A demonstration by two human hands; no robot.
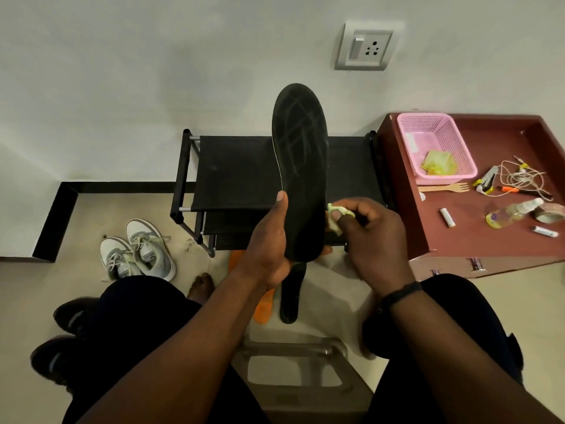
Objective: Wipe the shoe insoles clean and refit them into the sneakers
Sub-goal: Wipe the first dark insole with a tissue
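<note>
Seated before a black shoe rack [238,172], a person holds a black insole [301,172] upright at its heel end, the left hand [266,240] wrapped around the lower edge with the thumb pressed along the side. The right hand [376,237] pinches a small pale yellow-green wipe [334,220] against the insole's right edge. Thin and light, the insole looks flexible enough to bow under pressure, so a firm hold low down with support behind the rubbed spot seems wise. A second black insole [290,298] and an orange one [264,307] lie on the floor between the knees; grey sneakers [137,249] wait to the left, near the rack. A pink basket [437,148] sits on the maroon counter [489,240].
</note>
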